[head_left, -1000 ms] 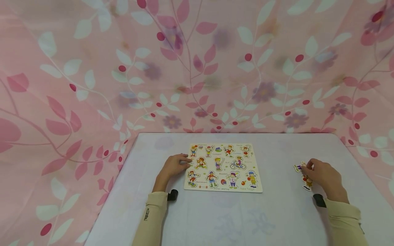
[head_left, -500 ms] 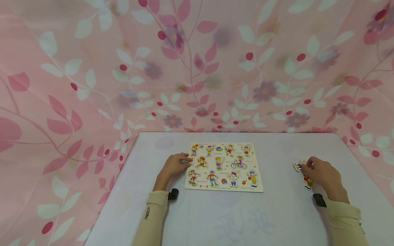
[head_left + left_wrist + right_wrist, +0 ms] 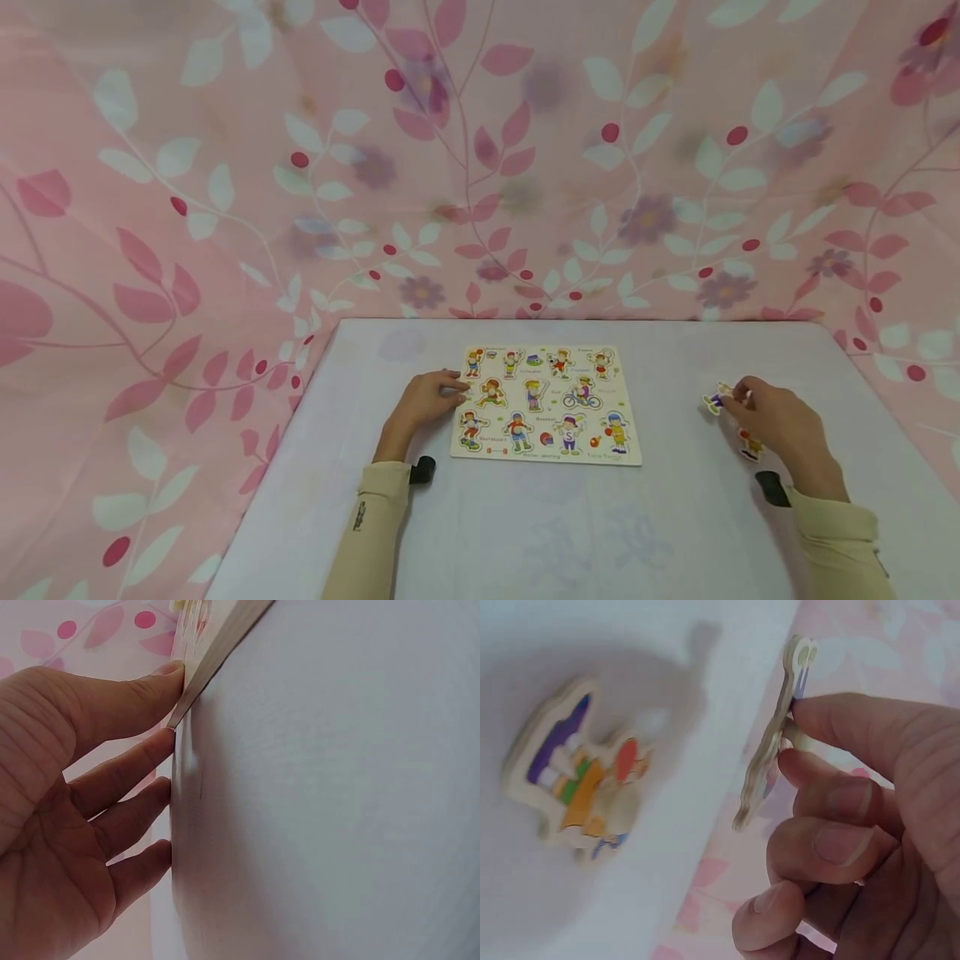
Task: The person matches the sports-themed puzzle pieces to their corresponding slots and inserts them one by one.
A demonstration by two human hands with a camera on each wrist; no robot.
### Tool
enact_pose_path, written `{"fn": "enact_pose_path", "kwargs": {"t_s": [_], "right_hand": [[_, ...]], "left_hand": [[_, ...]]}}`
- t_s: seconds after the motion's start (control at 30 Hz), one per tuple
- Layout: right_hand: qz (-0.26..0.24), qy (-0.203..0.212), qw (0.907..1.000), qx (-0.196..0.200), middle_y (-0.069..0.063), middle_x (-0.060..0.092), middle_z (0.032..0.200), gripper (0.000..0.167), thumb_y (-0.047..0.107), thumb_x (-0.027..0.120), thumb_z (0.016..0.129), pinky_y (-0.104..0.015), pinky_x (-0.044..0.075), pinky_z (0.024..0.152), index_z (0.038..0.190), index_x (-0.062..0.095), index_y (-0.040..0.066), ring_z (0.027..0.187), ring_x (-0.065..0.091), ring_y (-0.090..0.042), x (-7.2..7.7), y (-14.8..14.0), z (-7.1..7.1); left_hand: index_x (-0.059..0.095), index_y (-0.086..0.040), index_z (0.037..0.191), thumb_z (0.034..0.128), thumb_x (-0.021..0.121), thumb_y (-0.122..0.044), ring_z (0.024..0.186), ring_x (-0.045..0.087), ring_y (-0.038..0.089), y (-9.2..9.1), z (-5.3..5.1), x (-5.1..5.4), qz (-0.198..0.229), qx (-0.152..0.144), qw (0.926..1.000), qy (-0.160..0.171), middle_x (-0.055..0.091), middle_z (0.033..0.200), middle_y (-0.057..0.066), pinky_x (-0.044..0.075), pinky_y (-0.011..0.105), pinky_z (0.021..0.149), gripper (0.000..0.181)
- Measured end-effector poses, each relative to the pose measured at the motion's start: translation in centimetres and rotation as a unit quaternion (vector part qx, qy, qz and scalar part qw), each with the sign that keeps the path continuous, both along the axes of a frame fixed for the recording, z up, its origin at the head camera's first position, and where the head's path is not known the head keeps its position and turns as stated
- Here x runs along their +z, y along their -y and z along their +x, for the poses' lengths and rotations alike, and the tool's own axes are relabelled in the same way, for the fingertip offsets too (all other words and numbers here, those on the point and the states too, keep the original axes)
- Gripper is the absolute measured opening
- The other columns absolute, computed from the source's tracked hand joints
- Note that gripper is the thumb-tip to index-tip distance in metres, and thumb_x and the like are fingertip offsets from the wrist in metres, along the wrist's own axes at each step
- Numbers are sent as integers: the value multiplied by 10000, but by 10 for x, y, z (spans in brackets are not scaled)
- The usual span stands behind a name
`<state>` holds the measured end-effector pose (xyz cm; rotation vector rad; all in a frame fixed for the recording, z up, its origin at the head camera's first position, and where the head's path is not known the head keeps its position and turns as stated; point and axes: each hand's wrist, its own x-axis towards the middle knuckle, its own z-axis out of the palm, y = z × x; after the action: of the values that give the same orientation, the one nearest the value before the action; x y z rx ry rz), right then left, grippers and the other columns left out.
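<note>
My left hand [image 3: 427, 400] rests at the left edge of a cream puzzle board [image 3: 542, 427] with printed sports children. In the left wrist view its thumb touches the board's edge [image 3: 217, 652] from above, the index fingertip meets its corner, and the other fingers reach to the white tabletop. To the right, my right hand [image 3: 782, 427] pinches a thin wooden puzzle piece [image 3: 769, 750] between thumb and index finger, lifted off the table and seen nearly edge-on. Below it lies another puzzle piece [image 3: 596, 780], a figure in yellow with purple at one end, partly hidden by the hand in the head view.
White cloth covers the table [image 3: 600, 525]. Pink floral fabric [image 3: 480, 167] hangs behind it and at the sides. The board lies flat near the middle, and tabletop separates it from the right hand.
My right hand has lifted the puzzle piece and shifted slightly left with it, away from the other piece, which stays put. My left hand remains at the board's edge.
</note>
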<state>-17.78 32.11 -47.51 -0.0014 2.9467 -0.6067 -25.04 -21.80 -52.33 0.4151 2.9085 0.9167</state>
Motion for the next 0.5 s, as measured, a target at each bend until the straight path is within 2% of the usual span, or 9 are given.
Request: {"fn": "enact_pose_path", "kwargs": {"t_s": [0.2, 0.37, 0.5], "right_hand": [[-80, -223, 9994, 269, -28, 593, 779, 276, 324, 614, 972, -319, 392, 468, 1022, 575, 55, 593, 502, -162, 7, 15, 6], [-85, -518, 9974, 492, 5, 555, 729, 236, 305, 616, 966, -316, 372, 455, 1009, 586, 75, 563, 475, -143, 9, 31, 9], [9, -547, 9969, 562, 10, 536, 710, 212, 279, 626, 951, -313, 367, 457, 1012, 596, 78, 557, 462, -145, 9, 44, 8]], "left_hand": [[784, -160, 1080, 861, 771, -188, 1323, 488, 277, -1, 2, 3, 43, 22, 10000, 39, 638, 1305, 40, 331, 476, 1114, 221], [785, -160, 1077, 857, 775, -192, 1318, 493, 275, -1, 1, 2, 22, 39, 10000, 13, 639, 1303, 40, 340, 474, 1108, 222], [785, -166, 1077, 858, 774, -201, 1316, 496, 270, 0, -1, 0, -9, 11, 10000, -17, 639, 1305, 37, 344, 470, 1107, 222]]}}
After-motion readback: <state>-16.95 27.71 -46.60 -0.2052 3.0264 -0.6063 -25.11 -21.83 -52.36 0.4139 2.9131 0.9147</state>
